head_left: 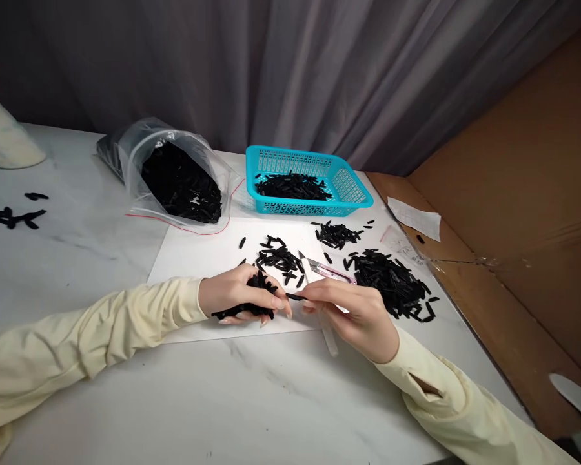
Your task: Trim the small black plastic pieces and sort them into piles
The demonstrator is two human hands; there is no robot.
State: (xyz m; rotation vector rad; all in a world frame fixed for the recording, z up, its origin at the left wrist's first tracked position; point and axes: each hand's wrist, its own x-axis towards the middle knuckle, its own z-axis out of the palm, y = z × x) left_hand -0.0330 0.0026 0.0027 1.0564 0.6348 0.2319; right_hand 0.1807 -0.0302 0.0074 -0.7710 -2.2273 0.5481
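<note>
Fingertips together on my right hand [358,316], and here's one slim black piece [295,296] pinched between them, its other end right at the fingers of my left hand [230,290]. That left hand is curled, thumb across, around a loose handful [260,282] with ends poking out every way. For handling like this, I'd judge a light pinch near the end is best: the piece looks slight, and a hard squeeze could bend it or flick it off. The left curl wants to be just snug enough; too loose and bits slide out, too tight and they tangle. Wrists low, too, so a dropped piece falls on the white sheet [193,258] beneath.

Just past my knuckles, careful, there are snips [343,276] with a pink handle, blades pointing away to the left, so my right fingers do well to stay low and in front. A pale strip [330,339] runs out from under that same hand. Beyond, a scattered heap [278,258] sits on the sheet, a small pile [337,234] lies past it, and a bigger mound [390,281] is out to my right; clean gaps between them would help stop mixing. Farther back across the worktop [271,400], the blue basket [314,208] holds more, and the clear bag [135,155] gapes towards me, full of black pieces.
</note>
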